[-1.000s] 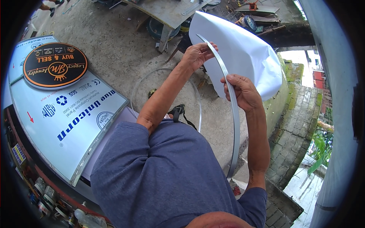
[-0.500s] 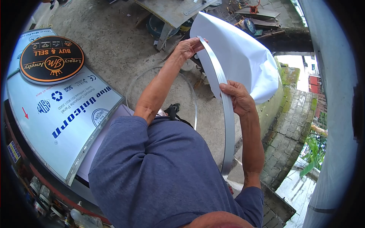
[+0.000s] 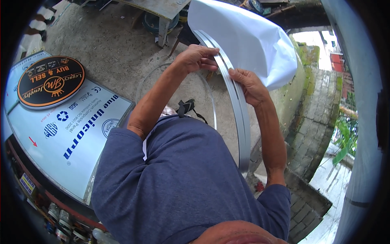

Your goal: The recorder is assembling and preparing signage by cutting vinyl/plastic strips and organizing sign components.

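Observation:
A long, flat silver strip [image 3: 243,136] curves down in front of me, passing the right side of my torso. Toward its far end it parts into two bands lying side by side. My left hand [image 3: 198,59] is closed on the band nearer the left, thumb on its edge. Lower down, my right hand [image 3: 250,86] pinches the right edge between thumb and fingers. Behind the far part of the strip spreads a large creased white sheet [image 3: 248,42]. The strip's lower end runs out of sight beside my shirt.
At left, a round black-and-orange sign [image 3: 53,83] lies on a pale printed panel [image 3: 81,118]. A thin band [image 3: 213,99] loops over the ground ahead of me. A wooden table [image 3: 162,9] stands beyond, and another person's legs [image 3: 37,30] show at far left. Stone blocks [image 3: 315,97] line the right.
The silver strip now shows as two parted bands near its far end. My left hand has come down and nearer the right hand, which has moved slightly up the strip.

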Demonstrator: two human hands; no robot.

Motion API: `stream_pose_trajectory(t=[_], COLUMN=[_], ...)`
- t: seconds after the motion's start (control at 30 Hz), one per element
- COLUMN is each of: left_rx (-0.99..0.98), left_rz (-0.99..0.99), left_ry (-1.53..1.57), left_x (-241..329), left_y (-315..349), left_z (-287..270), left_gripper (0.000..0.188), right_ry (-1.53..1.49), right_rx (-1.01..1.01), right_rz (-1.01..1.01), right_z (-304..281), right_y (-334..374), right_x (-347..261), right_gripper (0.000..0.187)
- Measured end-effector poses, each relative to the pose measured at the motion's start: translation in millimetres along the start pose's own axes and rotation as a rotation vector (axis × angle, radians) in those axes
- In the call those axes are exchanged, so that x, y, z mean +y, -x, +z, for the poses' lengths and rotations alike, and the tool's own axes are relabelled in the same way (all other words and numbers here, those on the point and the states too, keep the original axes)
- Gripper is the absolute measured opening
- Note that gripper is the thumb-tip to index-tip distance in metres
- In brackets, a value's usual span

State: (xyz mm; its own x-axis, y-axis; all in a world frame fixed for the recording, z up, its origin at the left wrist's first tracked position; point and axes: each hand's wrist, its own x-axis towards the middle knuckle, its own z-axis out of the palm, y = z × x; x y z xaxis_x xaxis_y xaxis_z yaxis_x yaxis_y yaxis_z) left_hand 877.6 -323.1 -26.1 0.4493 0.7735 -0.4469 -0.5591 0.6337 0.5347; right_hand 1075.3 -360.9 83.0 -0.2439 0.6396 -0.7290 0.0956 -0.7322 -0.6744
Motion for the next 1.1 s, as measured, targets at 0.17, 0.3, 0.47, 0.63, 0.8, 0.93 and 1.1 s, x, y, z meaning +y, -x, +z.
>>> stream_pose_trajectory(t=[0.17, 0.3, 0.47, 0.63, 0.8, 0.93, 1.1], left_rx=[0.092, 0.063, 0.204, 0.188, 0.213, 0.265, 0.36], left_rz=[-0.049, -0.02, -0.005, -0.037, 0.006, 0.048, 0.024], left_ry=[0.113, 0.098, 0.195, 0.241, 0.274, 0.26, 0.274], left_x=[-12, -11, -5, -6, -4, -5, -7], left_y=[17, 22, 38, 38, 41, 43, 36], left_z=[-5, -19, -29, -50, -55, -39, -50], left_gripper=[0.026, 0.024, 0.019, 0.015, 0.015, 0.015, 0.016], right_ry=[0.023, -0.154, -0.17, -0.21, -0.21, -0.048, 0.111], right_rx=[0.063, -0.005, -0.135, -0.323, -0.364, -0.277, -0.237], right_rz=[-0.034, -0.057, -0.043, 0.021, -0.116, -0.048, -0.018], right_z=[-48, -86, -76, -69, -69, -72, -85], right_y=[5, 20, 57, 114, 176, 214, 245], right_x=[14, 27, 70, 137, 161, 182, 215], right_gripper=[0.028, 0.028, 0.057, 0.065, 0.066, 0.068, 0.044])
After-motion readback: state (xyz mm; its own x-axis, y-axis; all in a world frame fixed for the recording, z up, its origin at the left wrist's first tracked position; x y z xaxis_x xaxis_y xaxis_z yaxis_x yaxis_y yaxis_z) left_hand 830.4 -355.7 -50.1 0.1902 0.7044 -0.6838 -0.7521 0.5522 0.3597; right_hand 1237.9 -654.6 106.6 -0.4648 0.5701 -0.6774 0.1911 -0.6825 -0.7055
